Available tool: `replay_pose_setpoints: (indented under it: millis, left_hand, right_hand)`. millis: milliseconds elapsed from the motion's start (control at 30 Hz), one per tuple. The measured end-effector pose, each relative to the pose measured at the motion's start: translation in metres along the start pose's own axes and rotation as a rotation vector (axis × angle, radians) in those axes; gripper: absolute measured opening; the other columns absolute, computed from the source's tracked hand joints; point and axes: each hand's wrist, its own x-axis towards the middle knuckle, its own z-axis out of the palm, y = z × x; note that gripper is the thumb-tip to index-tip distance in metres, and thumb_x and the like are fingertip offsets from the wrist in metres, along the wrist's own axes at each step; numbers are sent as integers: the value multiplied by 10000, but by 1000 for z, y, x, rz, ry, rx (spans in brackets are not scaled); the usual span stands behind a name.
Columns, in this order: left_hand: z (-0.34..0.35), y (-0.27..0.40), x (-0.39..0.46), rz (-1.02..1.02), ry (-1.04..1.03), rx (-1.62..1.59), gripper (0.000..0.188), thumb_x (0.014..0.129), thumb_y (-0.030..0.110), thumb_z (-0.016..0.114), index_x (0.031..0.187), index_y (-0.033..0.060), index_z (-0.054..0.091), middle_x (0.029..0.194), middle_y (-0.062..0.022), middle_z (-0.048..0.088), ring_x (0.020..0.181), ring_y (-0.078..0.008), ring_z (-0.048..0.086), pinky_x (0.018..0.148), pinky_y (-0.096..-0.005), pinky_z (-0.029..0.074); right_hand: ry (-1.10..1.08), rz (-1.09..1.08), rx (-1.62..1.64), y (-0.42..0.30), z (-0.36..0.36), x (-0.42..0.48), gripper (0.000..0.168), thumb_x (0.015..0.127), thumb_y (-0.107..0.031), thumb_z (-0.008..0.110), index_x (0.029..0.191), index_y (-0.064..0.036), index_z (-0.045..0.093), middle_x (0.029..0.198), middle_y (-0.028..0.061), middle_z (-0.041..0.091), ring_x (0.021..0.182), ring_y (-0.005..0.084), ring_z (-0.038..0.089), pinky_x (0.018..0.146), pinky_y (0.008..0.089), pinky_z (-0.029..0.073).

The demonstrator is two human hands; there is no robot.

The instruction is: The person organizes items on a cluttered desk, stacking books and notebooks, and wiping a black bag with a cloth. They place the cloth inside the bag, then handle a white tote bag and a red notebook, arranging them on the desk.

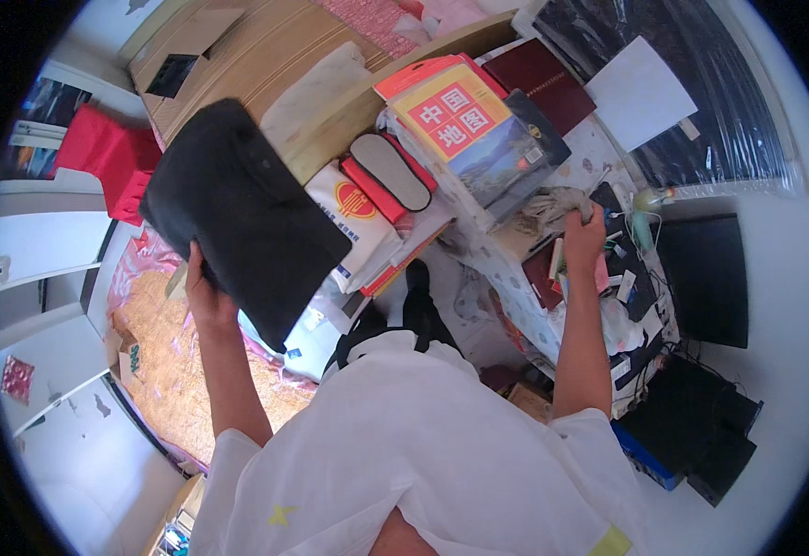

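My left hand (208, 295) grips the near edge of a large flat black folder or bag (237, 208), held up at the left; its fingers are partly hidden behind it. My right hand (583, 240) is shut on a crumpled grey cloth (547, 207) over the cluttered table on the right. Just beyond the cloth lies a book (481, 139) with a red, yellow and blue cover, on a dark blue book (536, 132). A slipper (392, 172) rests sole up on a red item, beside a white printed bag (355, 212).
A maroon folder (540, 83) and a white sheet (640, 94) lie at the back right. Loose cables, small boxes and a plastic bag (619, 326) crowd the table's right side, near a dark monitor (703, 278). A red cloth-covered item (112, 160) stands at far left.
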Motion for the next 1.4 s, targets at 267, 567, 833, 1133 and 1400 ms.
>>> replay_pose_setpoints:
  millis: [267,567,833,1133,1400]
  left_hand:
    - [116,-89,32,-225,-193,-50,436,969,267,602,1294,-16,541,1247,-170,631,1131,-298,620,1031,-439,475]
    - [135,-251,86,-293,-184,331,474,970,214,582,1378,15,444,1291,-151,583,1171,-285,574,1017,-402,464]
    - [115,-264,85,-311,-169,776,445,980,194,530,1375,7,447,1211,-139,613,1017,-215,614,796,-333,514]
    - [153,-250,44,-187,-86,877,426,975,142,537,1376,26,449,1175,-124,622,1031,-205,602,805,-327,519]
    - [117,-290,63,-107,-113,688,397,981,150,529,1343,-2,474,1153,-139,637,997,-228,636,853,-333,523]
  right_hand:
    - [142,187,587,-77,-68,15,263,933,-154,598,1170,-45,565,1056,48,613,924,146,614,754,293,513]
    - [30,-41,383,-151,-36,12,382,886,-134,646,1230,-2,544,1149,106,609,1044,180,579,924,320,458]
    - [-466,-773,-73,-132,99,-50,477,737,-121,739,1195,-95,606,1273,165,549,1219,372,491,1041,481,375]
    - [-404,-856,-354,-106,152,32,346,837,-141,664,1178,-111,614,1104,125,571,1054,337,538,904,476,447]
    - [-344,-788,-215,-145,196,32,309,836,-145,670,1137,-114,604,1037,158,572,992,369,553,843,465,464]
